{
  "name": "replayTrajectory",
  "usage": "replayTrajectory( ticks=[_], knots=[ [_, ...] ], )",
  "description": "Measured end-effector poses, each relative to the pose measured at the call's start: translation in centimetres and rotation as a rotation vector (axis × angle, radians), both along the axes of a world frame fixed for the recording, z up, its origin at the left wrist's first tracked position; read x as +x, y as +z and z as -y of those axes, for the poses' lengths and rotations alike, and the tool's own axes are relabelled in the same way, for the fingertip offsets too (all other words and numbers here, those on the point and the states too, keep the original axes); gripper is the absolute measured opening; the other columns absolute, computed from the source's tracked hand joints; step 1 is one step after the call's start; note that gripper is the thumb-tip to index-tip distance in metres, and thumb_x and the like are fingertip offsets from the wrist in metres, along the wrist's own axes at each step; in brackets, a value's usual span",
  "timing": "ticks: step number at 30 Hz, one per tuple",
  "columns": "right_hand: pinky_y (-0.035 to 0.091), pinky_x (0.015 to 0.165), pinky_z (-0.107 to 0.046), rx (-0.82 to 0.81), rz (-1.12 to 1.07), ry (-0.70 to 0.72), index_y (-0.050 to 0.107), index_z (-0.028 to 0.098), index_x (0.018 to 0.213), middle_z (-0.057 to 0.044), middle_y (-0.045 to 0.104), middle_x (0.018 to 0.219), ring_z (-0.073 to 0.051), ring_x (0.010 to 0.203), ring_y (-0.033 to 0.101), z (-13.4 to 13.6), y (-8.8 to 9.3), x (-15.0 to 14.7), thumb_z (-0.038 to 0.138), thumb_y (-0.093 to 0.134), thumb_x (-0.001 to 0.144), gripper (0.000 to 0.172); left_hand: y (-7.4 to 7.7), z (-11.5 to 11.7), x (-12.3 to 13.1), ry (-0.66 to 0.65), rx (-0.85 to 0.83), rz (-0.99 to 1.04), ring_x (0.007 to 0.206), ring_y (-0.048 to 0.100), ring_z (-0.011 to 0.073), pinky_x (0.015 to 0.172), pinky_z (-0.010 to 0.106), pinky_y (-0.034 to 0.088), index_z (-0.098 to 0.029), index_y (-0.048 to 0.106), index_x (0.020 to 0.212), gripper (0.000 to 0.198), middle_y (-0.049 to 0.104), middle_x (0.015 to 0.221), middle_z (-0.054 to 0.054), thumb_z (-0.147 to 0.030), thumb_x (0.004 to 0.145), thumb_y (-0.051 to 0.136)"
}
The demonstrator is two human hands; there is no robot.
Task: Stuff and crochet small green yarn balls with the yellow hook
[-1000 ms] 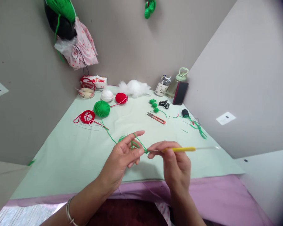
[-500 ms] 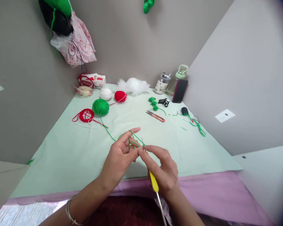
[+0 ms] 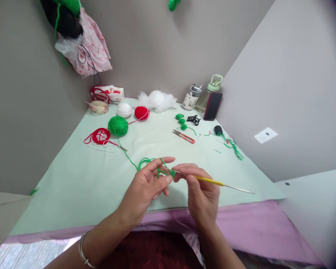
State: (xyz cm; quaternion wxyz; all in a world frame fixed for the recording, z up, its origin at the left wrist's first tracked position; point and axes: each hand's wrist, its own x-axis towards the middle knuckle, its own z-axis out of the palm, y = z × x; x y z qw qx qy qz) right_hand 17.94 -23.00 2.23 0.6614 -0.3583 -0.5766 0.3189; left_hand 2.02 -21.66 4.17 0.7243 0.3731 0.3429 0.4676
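Between thumb and fingers, my left hand pinches a small green crochet piece, and green yarn runs over its raised index finger. My right hand is closed around the yellow handle of a crochet hook. The hook's thin tip points left and meets the green piece; its other metal end sticks out to the right. From my left hand the strand leads back to a green yarn ball. Loose green loops lie just behind the left fingers.
Thread snips lie beyond my hands, near small green crocheted pieces and a black claw clip. Red yarn, a white ball and white stuffing sit farther back. A phone leans against a bottle.
The crochet hook has swung from pointing down toward me to lying nearly level, its rear end now to the right. My right hand has turned with it and moved slightly right.
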Motion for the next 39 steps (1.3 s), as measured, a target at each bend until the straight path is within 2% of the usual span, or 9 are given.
replayTrajectory(
  ticks=[5, 8, 10, 14, 18, 22, 29, 34, 39],
  knots=[
    [0.061, 0.070, -0.033, 0.107, 0.255, -0.141, 0.079, 0.028, 0.111, -0.004, 0.078, 0.096, -0.018, 0.081, 0.073, 0.4, -0.1, -0.2, 0.013, 0.059, 0.104, 0.026, -0.1, -0.2, 0.1, 0.077, 0.004, -0.047, 0.067, 0.060, 0.0076, 0.056, 0.019, 0.040, -0.025, 0.080, 0.122, 0.043, 0.068, 0.086, -0.001, -0.032, 0.081, 0.090],
    [0.062, 0.076, -0.033, 0.285, 0.547, -0.302, 0.079, 0.030, 0.120, -0.006, 0.077, 0.105, -0.021, 0.092, 0.075, 0.7, -0.9, -0.3, 0.006, 0.066, 0.098, 0.036, -0.2, -0.4, 0.4, 0.083, -0.072, 0.055, 0.059, 0.052, 0.0044, 0.053, 0.016, 0.037, -0.023, 0.081, 0.121, 0.048, 0.064, 0.076, -0.004, -0.030, 0.076, 0.095],
    [0.062, 0.077, -0.033, 0.362, 0.591, -0.356, 0.079, 0.032, 0.125, -0.006, 0.076, 0.111, -0.021, 0.095, 0.075, 0.7, -1.3, -0.3, 0.005, 0.067, 0.097, 0.041, -0.3, -0.6, 0.4, 0.020, -0.158, 0.162, 0.051, 0.040, 0.0010, 0.055, 0.016, 0.041, -0.022, 0.083, 0.116, 0.044, 0.057, 0.069, -0.007, -0.029, 0.074, 0.095],
    [0.061, 0.073, -0.034, 0.206, 0.279, -0.250, 0.080, 0.028, 0.116, -0.004, 0.074, 0.090, -0.019, 0.084, 0.072, 0.3, -0.7, 0.0, 0.011, 0.060, 0.102, 0.030, -0.2, -1.0, 0.1, -0.002, -0.256, 0.276, 0.047, 0.023, -0.0014, 0.064, 0.018, 0.049, -0.018, 0.086, 0.106, 0.036, 0.047, 0.064, -0.010, -0.024, 0.072, 0.095],
    [0.057, 0.063, -0.031, 0.001, -0.109, -0.054, 0.081, 0.027, 0.102, -0.002, 0.072, 0.088, -0.014, 0.065, 0.066, -0.3, 0.1, 0.0, 0.021, 0.062, 0.104, 0.020, 0.1, -0.9, 0.1, 0.022, -0.170, 0.198, 0.051, 0.032, 0.0013, 0.069, 0.020, 0.048, -0.021, 0.086, 0.108, 0.034, 0.055, 0.065, -0.008, -0.024, 0.075, 0.093],
    [0.057, 0.069, -0.031, -0.082, -0.099, 0.031, 0.083, 0.028, 0.104, -0.004, 0.076, 0.097, -0.015, 0.075, 0.068, -0.5, -0.1, -0.4, 0.023, 0.065, 0.103, 0.018, 0.1, -0.5, 0.5, 0.054, -0.074, 0.055, 0.072, 0.053, 0.0090, 0.069, 0.021, 0.042, -0.026, 0.085, 0.112, 0.035, 0.069, 0.080, -0.002, -0.028, 0.077, 0.091],
    [0.056, 0.071, -0.030, -0.110, -0.088, 0.041, 0.084, 0.029, 0.105, -0.003, 0.077, 0.095, -0.013, 0.074, 0.067, -0.3, -0.4, -0.1, 0.025, 0.066, 0.103, 0.018, 0.1, -0.9, -0.3, 0.004, -0.007, 0.035, 0.094, 0.062, 0.0158, 0.090, 0.028, 0.046, -0.028, 0.083, 0.117, 0.038, 0.073, 0.099, 0.002, -0.038, 0.081, 0.089],
    [0.056, 0.071, -0.030, -0.148, -0.212, 0.098, 0.084, 0.028, 0.102, -0.003, 0.078, 0.096, -0.013, 0.074, 0.067, -0.5, -0.5, -0.3, 0.029, 0.069, 0.102, 0.014, 0.1, -1.1, -0.3, 0.056, -0.041, 0.079, 0.081, 0.064, 0.0134, 0.086, 0.028, 0.050, -0.026, 0.086, 0.102, 0.025, 0.069, 0.081, 0.000, -0.039, 0.081, 0.090],
    [0.056, 0.066, -0.026, -0.198, -0.393, 0.112, 0.085, 0.028, 0.095, -0.003, 0.081, 0.094, -0.011, 0.067, 0.065, -0.8, -0.2, -0.9, 0.036, 0.076, 0.097, 0.012, 0.0, -0.8, 0.0, 0.091, -0.081, 0.154, 0.078, 0.064, 0.0101, 0.078, 0.021, 0.052, -0.024, 0.087, 0.100, 0.030, 0.066, 0.080, -0.002, -0.029, 0.071, 0.097]
  ],
)
